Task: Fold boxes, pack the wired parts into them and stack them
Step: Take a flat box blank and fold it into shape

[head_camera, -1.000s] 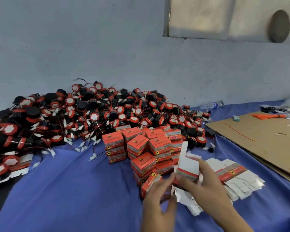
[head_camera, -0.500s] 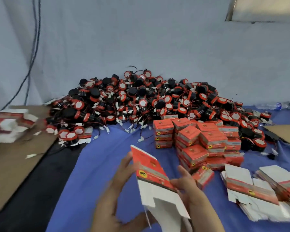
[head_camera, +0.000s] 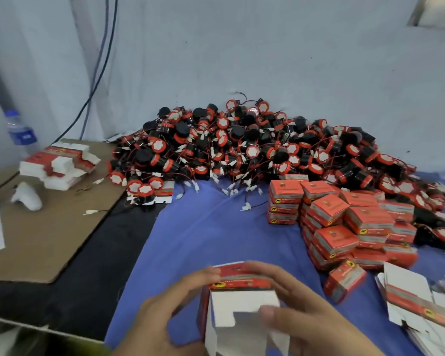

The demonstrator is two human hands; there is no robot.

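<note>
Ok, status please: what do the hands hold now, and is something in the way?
Half-folded box, flaps open, held by left hand and right hand. Pile of wired parts beyond, untouched. On the right, stacked boxes, apart from hands.

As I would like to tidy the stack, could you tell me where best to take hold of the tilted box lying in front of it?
Pinch the tilted box across its two long side faces, coming from above and the near side. The stack crowds its far end, while the blue cloth to its left is bare, so there is probably room there.
</note>
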